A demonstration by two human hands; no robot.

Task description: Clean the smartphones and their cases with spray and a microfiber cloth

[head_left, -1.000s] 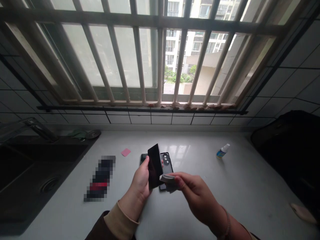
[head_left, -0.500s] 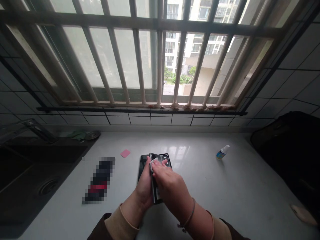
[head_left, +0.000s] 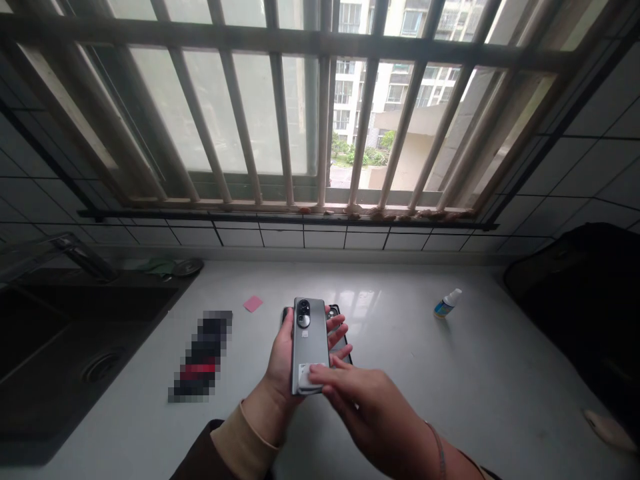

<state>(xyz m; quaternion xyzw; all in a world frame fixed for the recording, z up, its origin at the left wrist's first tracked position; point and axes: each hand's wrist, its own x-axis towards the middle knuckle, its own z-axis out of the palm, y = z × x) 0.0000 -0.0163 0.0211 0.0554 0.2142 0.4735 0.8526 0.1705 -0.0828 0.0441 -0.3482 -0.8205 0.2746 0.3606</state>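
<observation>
My left hand point(head_left: 281, 363) grips a grey phone point(head_left: 309, 337) by its edges, back side up, camera lens at the top. My right hand point(head_left: 357, 400) presses a small grey cloth point(head_left: 306, 377) onto the lower part of the phone's back with its fingertips. Under the phone, on the white counter point(head_left: 410, 373), lies a black phone case point(head_left: 340, 333), mostly hidden by the phone and my fingers.
A small spray bottle point(head_left: 446, 303) lies at the right, a pink square point(head_left: 253, 303) and a blurred dark item point(head_left: 203, 357) at the left. A dark sink point(head_left: 75, 340) with a tap fills the far left. A black bag point(head_left: 585, 307) sits at the right.
The phone has been turned from screen side to back side up. My right hand with the cloth has slid from the phone's top end down to its lower end.
</observation>
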